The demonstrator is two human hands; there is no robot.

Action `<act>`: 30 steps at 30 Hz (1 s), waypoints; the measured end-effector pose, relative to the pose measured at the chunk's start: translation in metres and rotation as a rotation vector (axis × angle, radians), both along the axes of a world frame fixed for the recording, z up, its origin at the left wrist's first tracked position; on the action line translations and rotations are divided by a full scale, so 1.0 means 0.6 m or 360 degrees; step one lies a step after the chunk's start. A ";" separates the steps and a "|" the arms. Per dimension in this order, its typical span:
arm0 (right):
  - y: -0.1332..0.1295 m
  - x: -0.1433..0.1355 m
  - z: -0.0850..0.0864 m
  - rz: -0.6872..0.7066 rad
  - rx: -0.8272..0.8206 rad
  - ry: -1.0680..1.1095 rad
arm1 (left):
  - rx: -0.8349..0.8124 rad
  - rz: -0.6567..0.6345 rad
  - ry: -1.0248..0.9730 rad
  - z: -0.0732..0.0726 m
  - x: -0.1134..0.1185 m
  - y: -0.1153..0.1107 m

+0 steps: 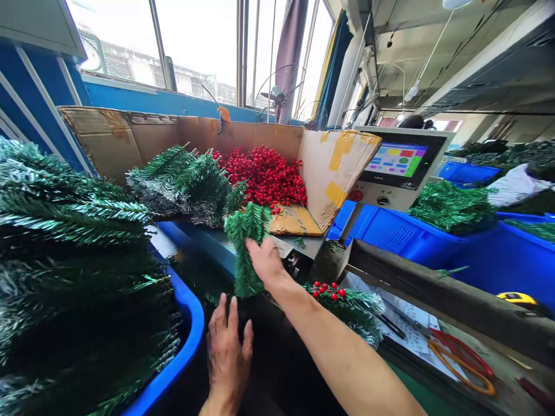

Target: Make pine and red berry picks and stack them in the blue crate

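Green branch (245,268) is gripped in the right hand (267,263), beyond the spread left hand (228,346)

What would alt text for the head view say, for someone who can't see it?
The right hand holds a green sprig; the left hand is open near it. Behind, a cardboard box holds red berries, and a blue bin of branches stands at left.

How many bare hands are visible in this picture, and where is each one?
2: the right hand grips a green sprig; the left hand, open, is lower in view, beside the blue bin. No others show.
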State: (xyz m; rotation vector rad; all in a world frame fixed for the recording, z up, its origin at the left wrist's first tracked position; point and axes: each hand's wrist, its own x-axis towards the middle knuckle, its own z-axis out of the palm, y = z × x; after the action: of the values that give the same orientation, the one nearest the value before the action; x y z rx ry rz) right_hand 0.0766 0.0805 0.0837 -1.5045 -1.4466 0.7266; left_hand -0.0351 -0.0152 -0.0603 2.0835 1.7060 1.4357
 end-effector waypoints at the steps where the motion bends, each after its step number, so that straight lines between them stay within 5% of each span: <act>1: -0.019 0.010 -0.001 0.0016 -0.0014 0.0052 | 0.0034 -0.0061 -0.0082 0.009 0.001 -0.014; 4: -0.090 0.025 -0.016 0.0247 -0.0041 0.0203 | -0.0153 -0.0256 -0.0701 0.057 0.010 -0.048; 7: -0.150 0.022 -0.051 0.0606 -0.0004 0.0268 | -0.0777 -0.0457 -0.1571 0.115 0.025 -0.054; 9: -0.174 0.016 -0.078 0.0527 0.0139 0.0166 | -0.1024 -0.0494 -0.2040 0.138 0.034 -0.050; 12: -0.187 0.011 -0.109 0.0199 0.0371 0.0005 | -0.1010 -0.0521 -0.2464 0.142 0.046 -0.053; 15: -0.186 0.021 -0.116 0.0130 0.0425 0.0051 | -0.0762 -0.0583 -0.2502 0.129 0.056 -0.066; 18: -0.187 0.039 -0.109 0.0197 0.0101 0.0307 | -0.0629 -0.0664 -0.2428 0.124 0.061 -0.075; 22: -0.197 0.057 -0.098 0.0420 -0.0242 0.0687 | -0.0643 -0.0798 -0.2348 0.130 0.060 -0.077; 30: -0.205 0.078 -0.087 0.0438 -0.0270 0.0953 | -0.0819 -0.0717 -0.2022 0.117 0.070 -0.096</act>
State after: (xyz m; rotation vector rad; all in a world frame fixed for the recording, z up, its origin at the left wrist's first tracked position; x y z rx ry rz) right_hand 0.1236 -0.0426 0.0316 -1.0753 -1.1511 1.3633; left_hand 0.0070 -0.0728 0.0098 0.7910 0.8370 1.4020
